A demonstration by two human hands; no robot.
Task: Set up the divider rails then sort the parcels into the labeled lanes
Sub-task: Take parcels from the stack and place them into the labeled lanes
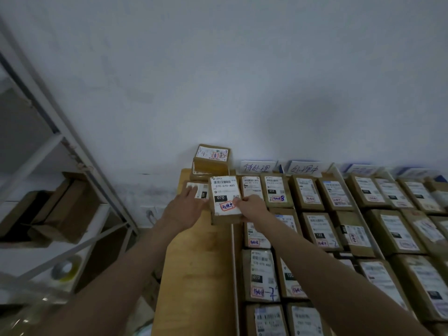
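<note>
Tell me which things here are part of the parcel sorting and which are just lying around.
Part of the job:
held parcel marked 070, gripped by right hand
left hand on a small parcel
sorted parcels
lane signs
divider rail

Lying about:
tape roll
metal shelving
boxes on the shelf

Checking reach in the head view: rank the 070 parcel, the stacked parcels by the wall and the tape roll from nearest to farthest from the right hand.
1. 070 parcel, gripped by the right hand.
2. Stacked parcels, behind, at the wall.
3. Tape roll, far left on the shelf.
</note>
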